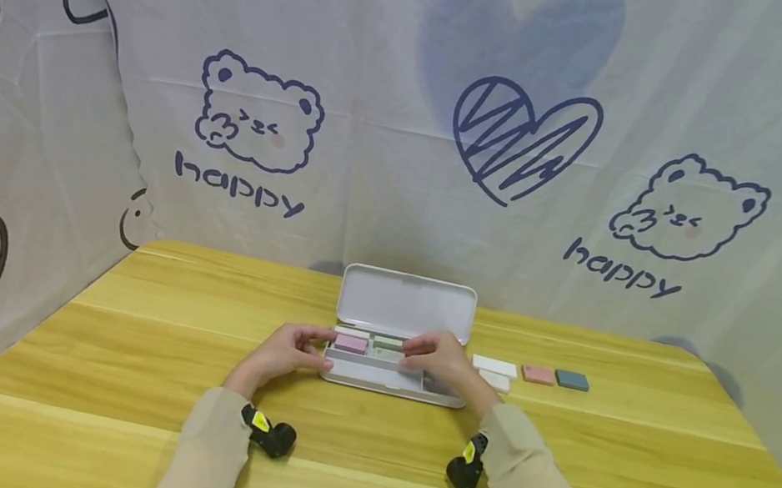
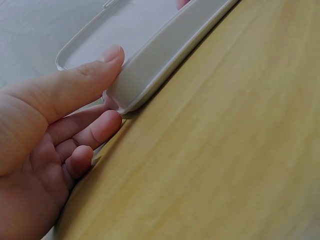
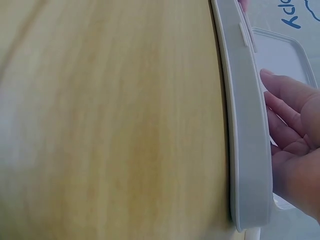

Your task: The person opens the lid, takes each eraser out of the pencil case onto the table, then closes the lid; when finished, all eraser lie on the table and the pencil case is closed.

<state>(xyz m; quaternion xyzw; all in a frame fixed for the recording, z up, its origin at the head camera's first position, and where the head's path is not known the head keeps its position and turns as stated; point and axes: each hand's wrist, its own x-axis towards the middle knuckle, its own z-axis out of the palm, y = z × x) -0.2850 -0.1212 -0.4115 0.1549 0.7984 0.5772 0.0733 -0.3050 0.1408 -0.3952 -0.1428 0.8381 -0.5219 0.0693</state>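
An open white pencil case [image 1: 370, 387] lies on the table with its lid [image 1: 406, 304] tipped up at the back. My left hand [image 1: 283, 354] holds the case's left end, thumb over the rim and fingers against the outer wall in the left wrist view. Inside are a lilac block [image 1: 350, 344] and a green block [image 1: 388, 343], both small and eraser-like. My right hand [image 1: 440, 358] reaches into the right half, thumb and fingertips bent beside a whitish block [image 1: 385, 354]. The case wall hides its fingertips [image 3: 267, 73] partly in the right wrist view; I cannot tell whether they pinch that block.
Right of the case, two white blocks [image 1: 494, 367], a coral block [image 1: 538, 375] and a blue-grey block [image 1: 572, 380] lie on the wooden table [image 1: 356, 475]. A printed cloth [image 1: 390, 151] hangs behind the table's back edge. Each wrist wears a small black camera [image 1: 467, 464].
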